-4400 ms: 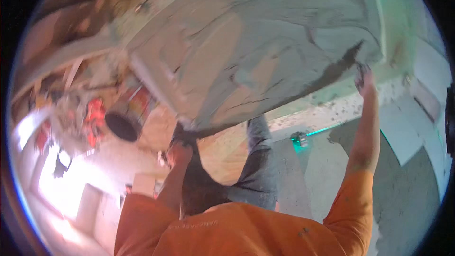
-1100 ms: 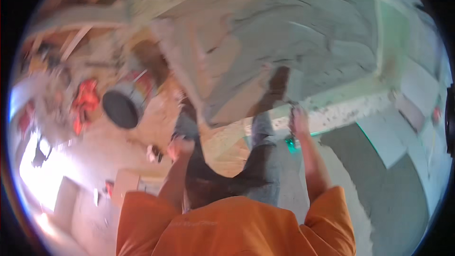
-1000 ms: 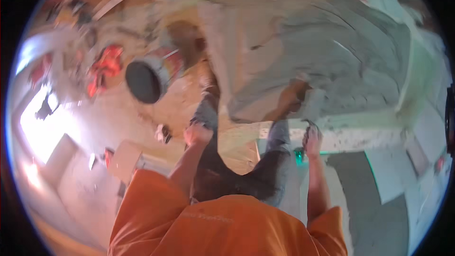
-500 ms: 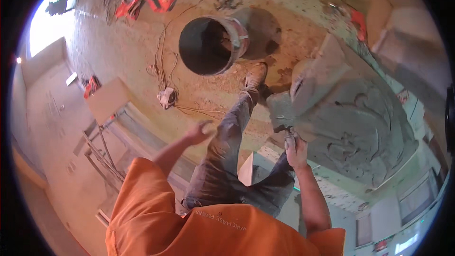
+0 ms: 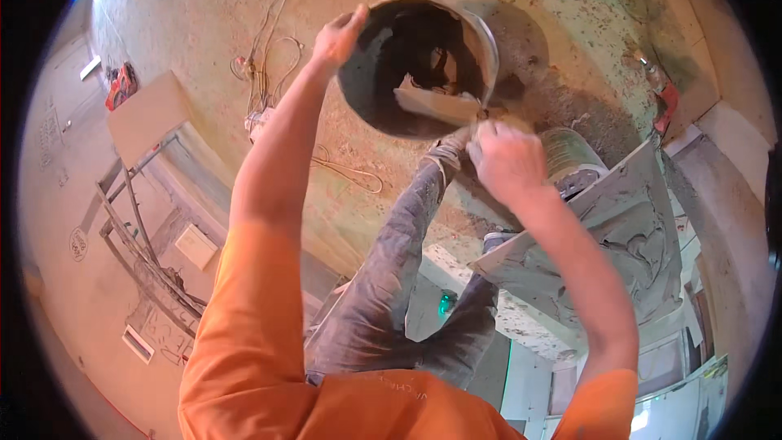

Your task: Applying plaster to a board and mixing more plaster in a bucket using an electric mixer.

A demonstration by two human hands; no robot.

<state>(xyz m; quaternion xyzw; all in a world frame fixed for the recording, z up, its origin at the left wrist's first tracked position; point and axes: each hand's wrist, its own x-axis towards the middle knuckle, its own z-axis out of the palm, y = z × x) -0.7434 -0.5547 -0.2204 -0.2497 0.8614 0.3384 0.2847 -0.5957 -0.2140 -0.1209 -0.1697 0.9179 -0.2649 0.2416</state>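
Observation:
A large round bucket [image 5: 491, 53] stands in front of me, its mouth toward me, dark inside with some grey material. My left hand [image 5: 338, 39] is at its left rim, fingers closed over the edge. My right hand [image 5: 511, 159], slightly blurred, is closed around the handle of a trowel [image 5: 436, 104]. The flat blade reaches across the bucket's near right rim into its mouth, smeared with grey mortar. To the right of my legs lies a board [image 5: 521, 248] spread with wet grey mortar [image 5: 619, 248].
A smaller pale bucket [image 5: 570, 151] stands beside the board's far edge. Cables [image 5: 273, 49] lie on the dirty floor at the left. A metal frame [image 5: 142, 236] with a flat panel [image 5: 151, 118] stands farther left. A red tool [image 5: 666, 106] lies at the far right.
My right hand has carried the trowel from the mortar board to the bucket's mouth. My left hand has moved up from beside my thigh to the bucket's rim. The view has shifted.

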